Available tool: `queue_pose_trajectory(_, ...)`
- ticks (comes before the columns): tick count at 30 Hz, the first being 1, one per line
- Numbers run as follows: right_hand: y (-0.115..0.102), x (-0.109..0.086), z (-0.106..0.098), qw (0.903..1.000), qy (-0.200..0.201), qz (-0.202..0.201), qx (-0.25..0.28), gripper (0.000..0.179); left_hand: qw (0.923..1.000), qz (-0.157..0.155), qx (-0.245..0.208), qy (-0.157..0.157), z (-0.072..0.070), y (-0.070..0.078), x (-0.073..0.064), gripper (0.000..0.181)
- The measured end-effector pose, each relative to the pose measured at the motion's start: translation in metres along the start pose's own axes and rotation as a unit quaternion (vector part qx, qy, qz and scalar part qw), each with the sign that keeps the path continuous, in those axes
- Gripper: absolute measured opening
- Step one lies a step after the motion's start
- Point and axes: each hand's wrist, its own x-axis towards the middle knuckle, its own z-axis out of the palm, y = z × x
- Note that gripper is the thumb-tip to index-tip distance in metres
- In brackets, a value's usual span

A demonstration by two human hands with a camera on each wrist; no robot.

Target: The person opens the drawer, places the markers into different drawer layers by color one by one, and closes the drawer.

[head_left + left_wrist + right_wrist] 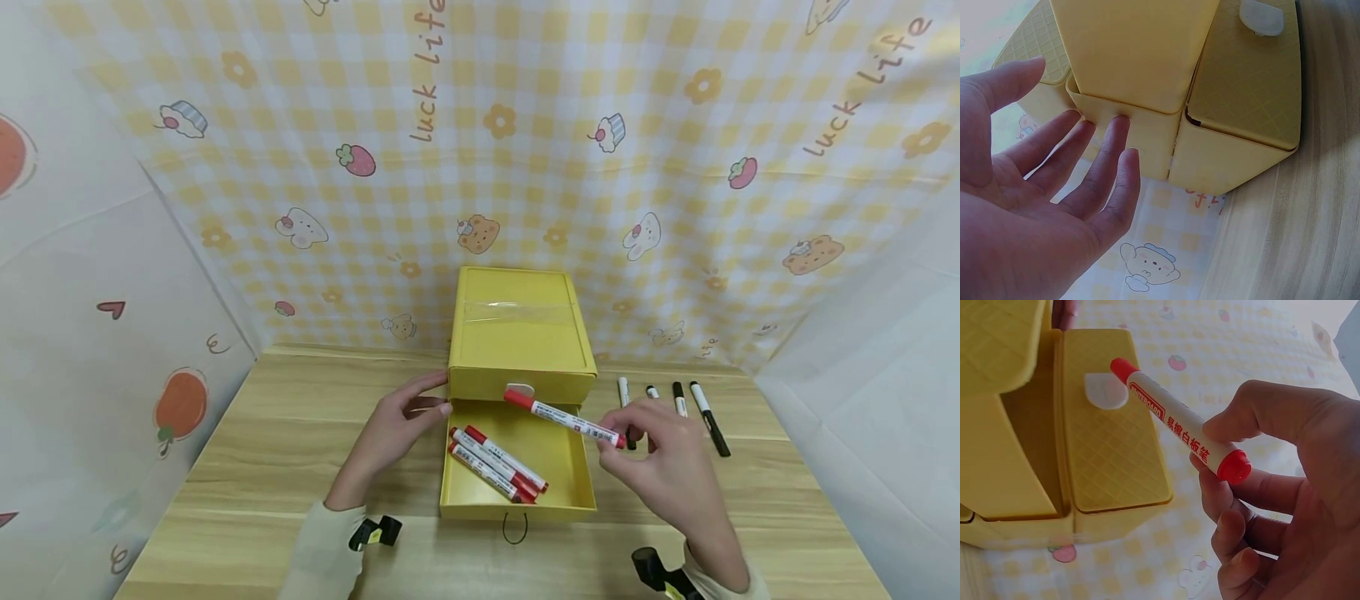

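Observation:
My right hand [671, 462] pinches a red-capped whiteboard marker [573, 419] near its tail end, thumb against fingers. The marker slants over the pulled-out drawer [521, 514] of a yellow box [521, 337], its red cap pointing left. In the right wrist view the marker [1175, 422] shows red lettering on a white barrel. Three red-and-white markers [501, 460] lie in the drawer's left part. My left hand [393, 433] is at the left side of the box, fingertips right at its wall. The left wrist view shows that hand [1054, 187] with fingers spread and nothing held.
To the right of the box, several black-and-white markers [708, 415] lie on the wooden table [300, 433], partly behind my right hand. A loop handle [516, 533] hangs from the drawer front. A patterned cloth [517, 183] rises behind the box.

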Motion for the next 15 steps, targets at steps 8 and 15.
queue_pose_trajectory(8, 0.003, 0.002, 0.010, 0.9992, -0.031, 0.022, -0.011, 0.033, 1.0000, -0.004, 0.000, 0.000, 0.000, 0.000, 0.000, 0.054)
queue_pose_trajectory(15, 0.006, 0.002, 0.018, 0.9986, -0.048, 0.009, -0.019, 0.032, 1.0000, -0.003, 0.001, -0.001, 0.000, 0.000, 0.000, 0.054)
